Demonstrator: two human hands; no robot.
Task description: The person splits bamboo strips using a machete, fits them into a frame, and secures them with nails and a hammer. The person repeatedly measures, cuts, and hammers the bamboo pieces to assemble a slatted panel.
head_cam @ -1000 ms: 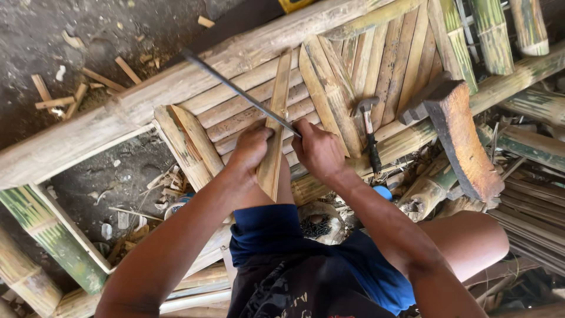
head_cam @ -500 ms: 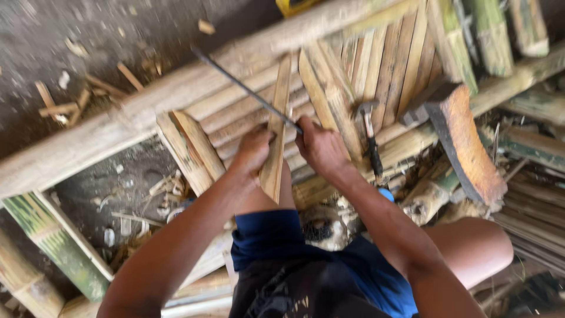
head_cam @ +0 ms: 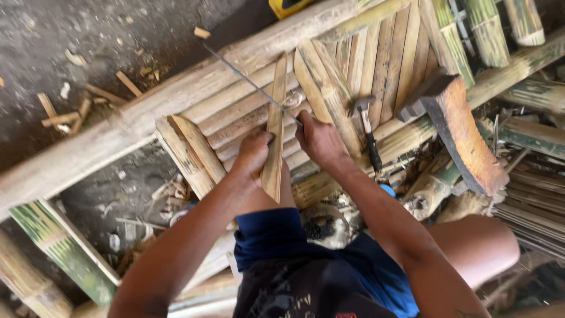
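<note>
My left hand (head_cam: 253, 153) grips a narrow bamboo slat (head_cam: 274, 126) that stands upright over my knee. My right hand (head_cam: 318, 140) holds the handle end of a long thin blade (head_cam: 250, 82), which runs up and left from the hand and crosses the slat near its upper half. Both hands are close together above a frame of flat bamboo slats (head_cam: 376, 59). A thick bamboo pole (head_cam: 118, 132) forms the frame's far edge.
A hammer (head_cam: 368, 126) lies on the slats just right of my right hand. A curved wooden block (head_cam: 465, 138) rests further right. Green bamboo poles (head_cam: 482, 29) lie at the top right and bottom left. Bamboo chips (head_cam: 65, 112) litter the dirt floor.
The view has shifted slightly. Both hands stay on the slat and the blade, and the blade has slid a little along the slat.
</note>
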